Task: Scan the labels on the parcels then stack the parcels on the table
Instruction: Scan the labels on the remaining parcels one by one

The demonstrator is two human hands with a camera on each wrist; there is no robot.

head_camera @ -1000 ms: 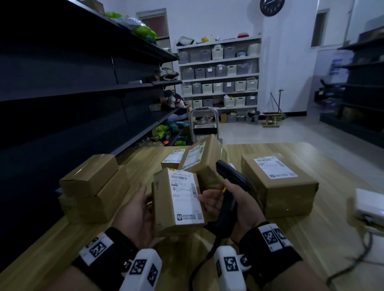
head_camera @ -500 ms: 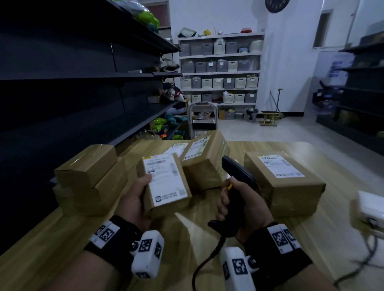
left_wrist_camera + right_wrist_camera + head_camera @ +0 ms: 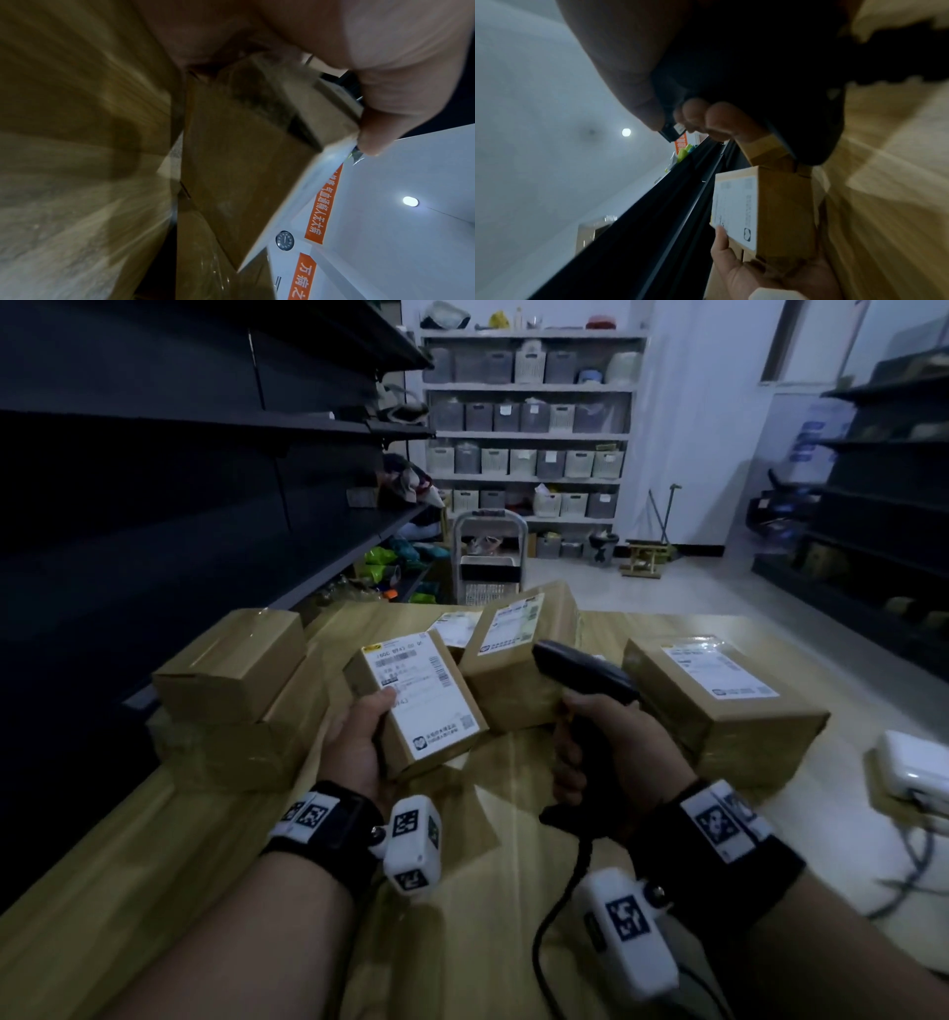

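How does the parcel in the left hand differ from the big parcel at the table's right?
The held parcel is lifted and tilted in the left hand; the big parcel lies flat on the table. The held one looks smaller, and its label covers most of its face; the big one's covers only part. Both are brown cardboard with white labels.

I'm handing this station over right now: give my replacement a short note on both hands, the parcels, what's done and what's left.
Left hand grips a small parcel, label up, held above the table.
Right hand grips the scanner, beside that parcel.
Two parcels are stacked at the table's left, no labels showing.
Still loose: a tilted parcel behind the held one, a large parcel on the right.
Left: stack the held parcel, scan the rest.
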